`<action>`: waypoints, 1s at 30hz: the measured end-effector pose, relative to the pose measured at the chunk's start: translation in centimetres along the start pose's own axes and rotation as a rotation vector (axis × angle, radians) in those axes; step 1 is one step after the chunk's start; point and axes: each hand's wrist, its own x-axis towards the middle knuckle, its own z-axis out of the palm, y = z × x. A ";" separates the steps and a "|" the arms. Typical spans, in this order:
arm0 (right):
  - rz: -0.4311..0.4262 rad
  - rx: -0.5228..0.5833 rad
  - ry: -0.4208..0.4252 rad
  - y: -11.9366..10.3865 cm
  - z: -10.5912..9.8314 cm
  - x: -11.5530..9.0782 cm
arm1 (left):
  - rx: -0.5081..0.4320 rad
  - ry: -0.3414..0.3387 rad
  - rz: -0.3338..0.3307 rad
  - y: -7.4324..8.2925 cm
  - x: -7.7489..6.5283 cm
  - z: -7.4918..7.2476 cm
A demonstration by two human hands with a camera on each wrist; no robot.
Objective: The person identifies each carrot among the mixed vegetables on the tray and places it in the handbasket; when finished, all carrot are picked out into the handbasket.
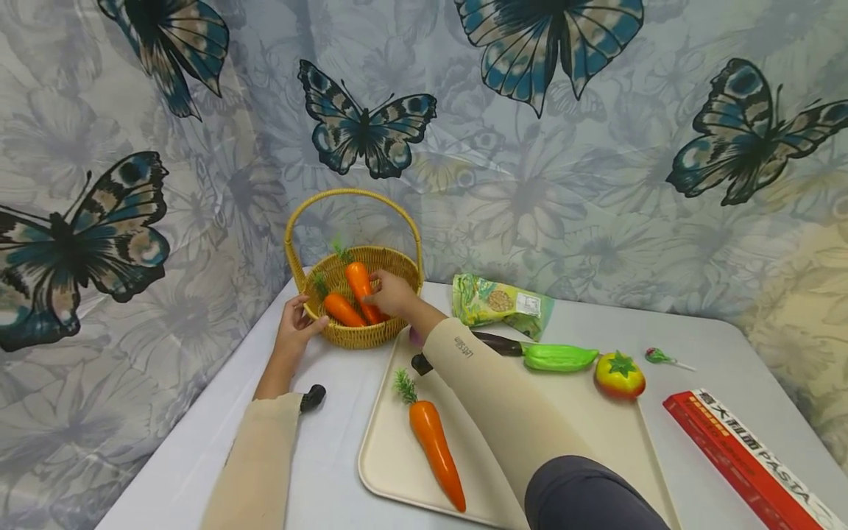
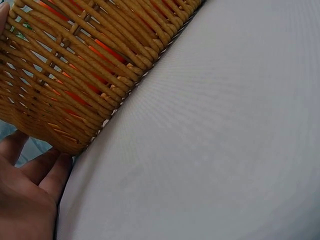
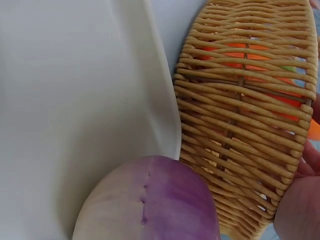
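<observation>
A wicker basket [image 1: 354, 338] with a tall handle stands at the back left. My left hand [image 1: 291, 331] grips its left side, thumb at the front rim and fingers behind; in the left wrist view those fingers [image 2: 56, 175] lie against the weave. My right hand [image 1: 397, 298] reaches over the right rim and pinches an orange carrot [image 1: 358, 280] with a green top inside the basket. Beside that carrot lies another carrot [image 1: 342, 309], leaning to the left. In the right wrist view the hand [image 3: 300, 202] is partly hidden behind the basket wall.
A cream tray [image 1: 380, 464] bears a carrot [image 1: 433, 445], a purple-and-white round vegetable [image 3: 150, 200], a dark eggplant [image 1: 497, 344], a green vegetable [image 1: 559, 358] and a tomato [image 1: 619, 377]. Around it are a green packet [image 1: 490, 302], a lollipop [image 1: 659, 357] and a pasta box [image 1: 742, 456].
</observation>
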 end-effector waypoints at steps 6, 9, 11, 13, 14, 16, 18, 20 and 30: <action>0.017 -0.089 -0.024 0.1 0.6 -0.6 | -0.020 0.009 -0.023 -1.6 0.0 -0.5; 0.015 -0.067 -0.036 0.2 0.7 -1.0 | -0.001 0.016 -0.034 -2.5 0.2 -0.6; 0.004 -0.024 -0.038 0.5 0.5 -1.4 | 0.019 0.014 -0.035 -2.9 0.3 -0.6; -0.003 0.044 -0.039 0.7 0.2 -1.8 | 0.026 0.011 -0.038 -3.2 0.5 -0.5; -0.007 0.085 -0.038 0.9 0.0 -2.0 | 0.023 0.008 -0.038 -3.2 0.5 -0.4; -0.018 0.151 -0.034 1.1 -0.5 -2.6 | 0.016 -0.004 -0.040 -2.8 0.4 -0.2; -0.017 0.211 -0.029 1.0 -0.9 -3.5 | 0.010 -0.015 -0.041 -1.9 0.1 0.1; -0.032 0.247 -0.019 0.9 -1.4 -4.7 | 0.008 -0.026 -0.042 -1.1 -0.2 0.4; -0.131 0.405 -0.001 -1.0 -2.9 -10.5 | 0.019 -0.007 -0.034 0.3 -0.4 -0.1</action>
